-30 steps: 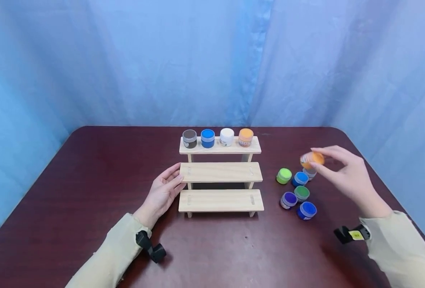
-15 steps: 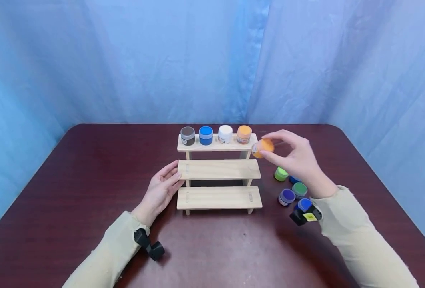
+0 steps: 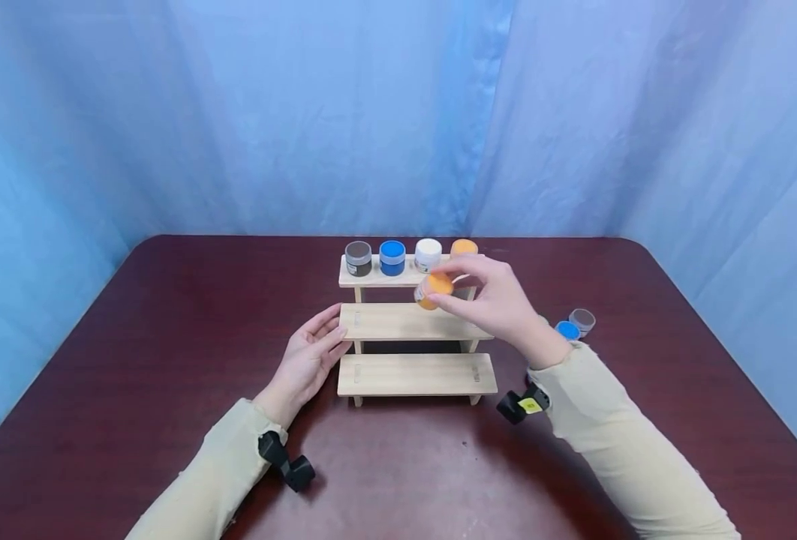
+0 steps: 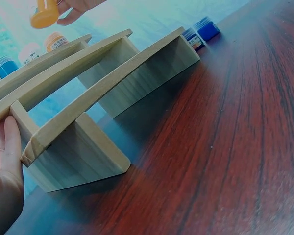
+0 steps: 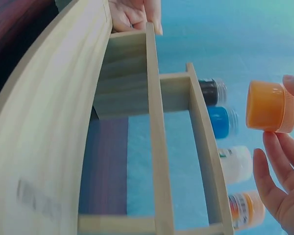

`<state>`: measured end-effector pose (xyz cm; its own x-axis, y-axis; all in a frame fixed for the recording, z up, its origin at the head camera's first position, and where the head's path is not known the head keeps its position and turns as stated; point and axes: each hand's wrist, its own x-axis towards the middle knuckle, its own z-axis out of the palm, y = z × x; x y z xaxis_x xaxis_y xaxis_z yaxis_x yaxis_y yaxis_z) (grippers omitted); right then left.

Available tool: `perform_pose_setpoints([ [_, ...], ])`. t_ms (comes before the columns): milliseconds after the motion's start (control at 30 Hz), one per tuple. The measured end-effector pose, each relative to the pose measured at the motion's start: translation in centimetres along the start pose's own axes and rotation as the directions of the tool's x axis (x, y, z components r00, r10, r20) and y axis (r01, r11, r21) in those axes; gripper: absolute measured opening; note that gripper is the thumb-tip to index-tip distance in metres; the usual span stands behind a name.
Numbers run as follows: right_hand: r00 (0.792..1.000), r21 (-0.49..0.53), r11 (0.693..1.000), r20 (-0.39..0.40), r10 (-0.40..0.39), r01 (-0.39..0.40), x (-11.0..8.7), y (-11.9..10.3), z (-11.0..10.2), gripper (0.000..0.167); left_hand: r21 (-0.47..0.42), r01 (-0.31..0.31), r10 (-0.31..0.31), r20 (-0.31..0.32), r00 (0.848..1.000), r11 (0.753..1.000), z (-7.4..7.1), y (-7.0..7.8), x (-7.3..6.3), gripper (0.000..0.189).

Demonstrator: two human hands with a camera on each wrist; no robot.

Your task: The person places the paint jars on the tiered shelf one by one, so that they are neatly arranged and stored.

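A three-tier wooden display stand [image 3: 398,375] stands on the table. My left hand [image 3: 304,364] holds the left end of its middle tier, thumb at the front edge, the other fingers partly hidden. Between thumb and fingers of my right hand [image 3: 496,300] is an orange paint jar [image 3: 432,291], also seen in the right wrist view as an orange jar [image 5: 267,106]. It hangs tilted above the middle tier, apart from the wood. Along the top tier sit a dark jar [image 3: 359,259], a blue jar [image 3: 392,258], a white jar [image 3: 428,256] and a lighter orange jar [image 3: 464,247].
Right of the stand, a dark-lidded jar [image 3: 582,321] and a blue-lidded jar [image 3: 567,331] show past my right sleeve [image 3: 615,420]. More blue jars [image 4: 206,28] appear in the left wrist view. A pale blue curtain [image 3: 317,112] hangs behind the dark red table [image 3: 169,337].
My right hand has carried the orange paint jar leftward, from above the loose jars to over the middle tier. My left hand keeps its hold on the stand.
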<state>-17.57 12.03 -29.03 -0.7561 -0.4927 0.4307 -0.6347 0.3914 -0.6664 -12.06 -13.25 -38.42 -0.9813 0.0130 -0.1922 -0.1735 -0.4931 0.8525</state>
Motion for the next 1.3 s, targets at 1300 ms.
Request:
perform_pose_setpoints([
  [1300, 0.989, -0.106, 0.988, 0.107, -0.102, 0.113, 1.9, -1.7, 6.7, 0.028, -0.009, -0.01, 0.01, 0.012, 1.0, 1.0, -0.2, 0.1, 0.5, 0.054],
])
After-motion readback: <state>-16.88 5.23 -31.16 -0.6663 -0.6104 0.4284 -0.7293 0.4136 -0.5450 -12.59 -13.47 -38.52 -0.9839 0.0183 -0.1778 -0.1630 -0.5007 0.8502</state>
